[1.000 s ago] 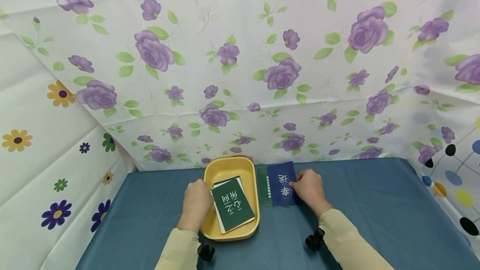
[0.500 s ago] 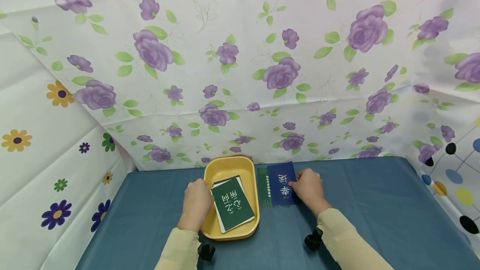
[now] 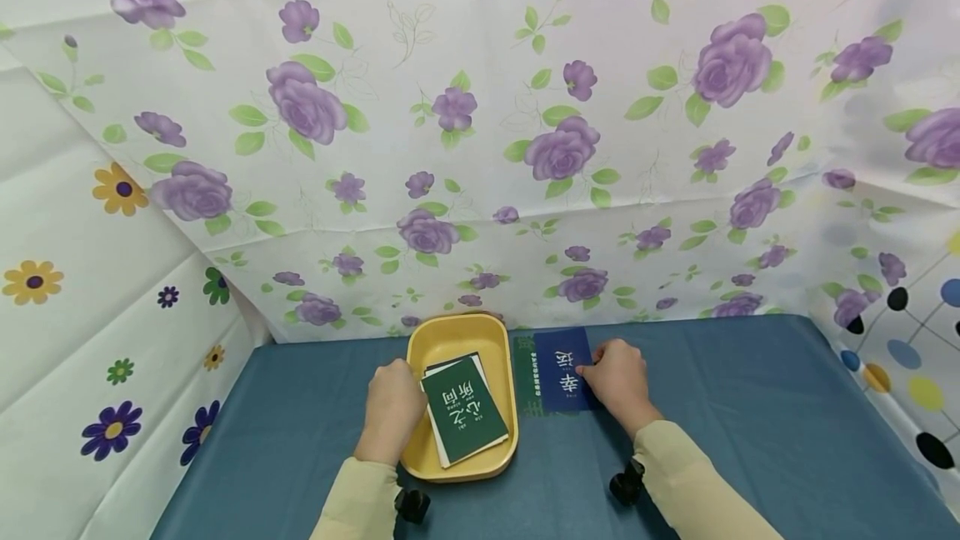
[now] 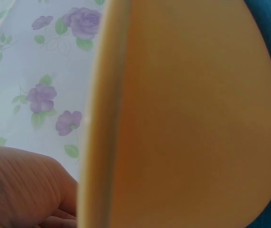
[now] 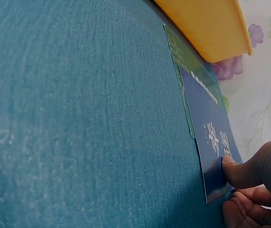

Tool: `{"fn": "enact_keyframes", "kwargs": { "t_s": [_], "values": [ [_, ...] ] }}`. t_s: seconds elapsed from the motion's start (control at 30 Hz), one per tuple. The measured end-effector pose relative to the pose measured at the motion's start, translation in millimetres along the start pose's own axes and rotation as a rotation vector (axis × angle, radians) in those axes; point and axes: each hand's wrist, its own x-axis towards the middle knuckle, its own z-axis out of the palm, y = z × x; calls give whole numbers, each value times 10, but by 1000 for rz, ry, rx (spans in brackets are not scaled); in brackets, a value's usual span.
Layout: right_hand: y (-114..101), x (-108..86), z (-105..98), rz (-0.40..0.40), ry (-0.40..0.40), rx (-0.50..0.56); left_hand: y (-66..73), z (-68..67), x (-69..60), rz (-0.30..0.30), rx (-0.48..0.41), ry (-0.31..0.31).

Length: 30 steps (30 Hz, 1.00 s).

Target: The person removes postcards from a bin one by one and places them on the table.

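Observation:
My left hand [image 3: 393,411] is curled at the left rim of a yellow plastic tray [image 3: 512,390] and holds it there; its fingertips are hidden. Inside the tray, a green card [image 3: 465,411] with white characters lies slanted on top of other cards. To the right of the tray, my right hand [image 3: 621,380] pinches the near right edge of a dark blue card [image 3: 562,369] with white characters, thumb on top. The blue card overlaps a green patterned card [image 3: 528,382] lying flat on the table. The right wrist view shows the thumb [image 5: 244,172] on the blue card's printed face.
A blue-green cloth covers the table [image 3: 735,390]. Behind it hangs a white sheet [image 3: 480,148] with purple flowers. Patterned sheets also close off the left and right sides. Black cameras [image 3: 628,482] are strapped to both wrists.

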Motion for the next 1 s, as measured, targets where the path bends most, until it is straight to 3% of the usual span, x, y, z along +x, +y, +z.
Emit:
{"fn": "enact_keyframes", "kwargs": {
  "t_s": [0.27, 1.0],
  "values": [
    [-6, -1, -11, -12, 22, -16, -8, 2, 4, 3, -5, 7],
    [-26, 23, -59, -22, -38, -40, -3, -4, 0, 22, 26, 15]
  ]
}}
